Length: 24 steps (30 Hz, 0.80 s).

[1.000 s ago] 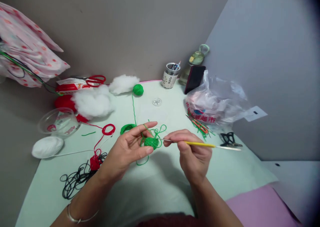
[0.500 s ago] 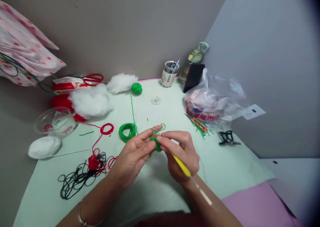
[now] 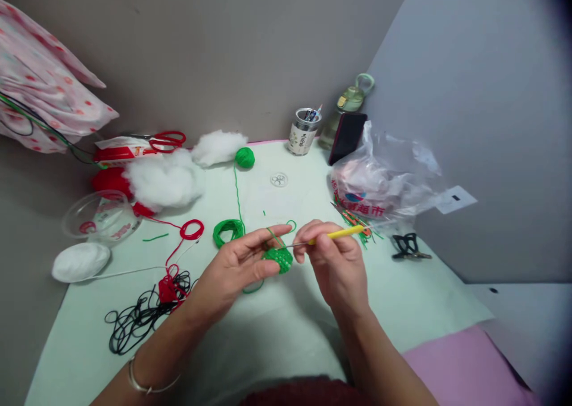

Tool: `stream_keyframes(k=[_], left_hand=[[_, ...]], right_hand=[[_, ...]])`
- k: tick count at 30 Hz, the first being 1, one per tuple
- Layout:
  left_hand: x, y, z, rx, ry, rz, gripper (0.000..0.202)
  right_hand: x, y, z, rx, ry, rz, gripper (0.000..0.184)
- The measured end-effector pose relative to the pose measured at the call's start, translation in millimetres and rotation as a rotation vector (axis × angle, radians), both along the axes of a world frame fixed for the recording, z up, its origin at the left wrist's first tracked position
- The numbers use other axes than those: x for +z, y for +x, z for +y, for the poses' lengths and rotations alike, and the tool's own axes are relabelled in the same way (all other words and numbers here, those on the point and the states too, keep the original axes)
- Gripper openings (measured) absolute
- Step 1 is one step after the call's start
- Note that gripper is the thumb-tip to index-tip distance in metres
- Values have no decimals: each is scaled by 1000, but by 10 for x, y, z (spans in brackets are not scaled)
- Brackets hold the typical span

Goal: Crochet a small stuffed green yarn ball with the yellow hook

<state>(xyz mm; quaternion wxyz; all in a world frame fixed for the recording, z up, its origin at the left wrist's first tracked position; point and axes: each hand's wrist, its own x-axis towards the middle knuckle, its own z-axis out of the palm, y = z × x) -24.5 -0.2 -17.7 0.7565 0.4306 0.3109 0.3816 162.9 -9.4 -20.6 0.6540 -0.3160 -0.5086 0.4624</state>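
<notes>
Pinched between the thumb and fingers of my left hand is a small piece of green crochet work. Green yarn runs over my left index finger. My right hand grips a crochet hook with a yellow handle, its thin metal shaft pointing left. The hook's tip meets the upper right edge of the green piece; whether it sits inside a stitch I cannot tell. Just behind my left hand lies a coil of green yarn, and a strand leads back to a green yarn ball.
At left are white stuffing, a clear plastic tub, a white yarn ball, tangled black cord and red-handled scissors. A pen tin, a phone, a plastic bag and black clips stand or lie right.
My right hand has turned, swinging the yellow handle from pointing down toward me to pointing right. The hands have drawn slightly apart, and more of the green piece shows.
</notes>
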Motion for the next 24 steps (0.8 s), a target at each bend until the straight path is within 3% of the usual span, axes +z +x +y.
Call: stream_keyframes(k=[3, 5, 10, 14, 24], left_hand=[[17, 18, -9, 32, 31, 71, 59], [52, 32, -18, 57, 15, 92, 61], [137, 57, -61, 98, 15, 123, 62], [128, 48, -76, 107, 134, 195, 56], [110, 7, -6, 132, 440, 332, 54]], right_hand=[[3, -34, -35, -79, 108, -233, 16], [-7, -42, -46, -115, 131, -282, 16], [-56, -25, -10, 8, -9, -79, 17], [-49, -25, 21, 44, -78, -7, 23], [-41, 77, 15, 105, -41, -118, 25]])
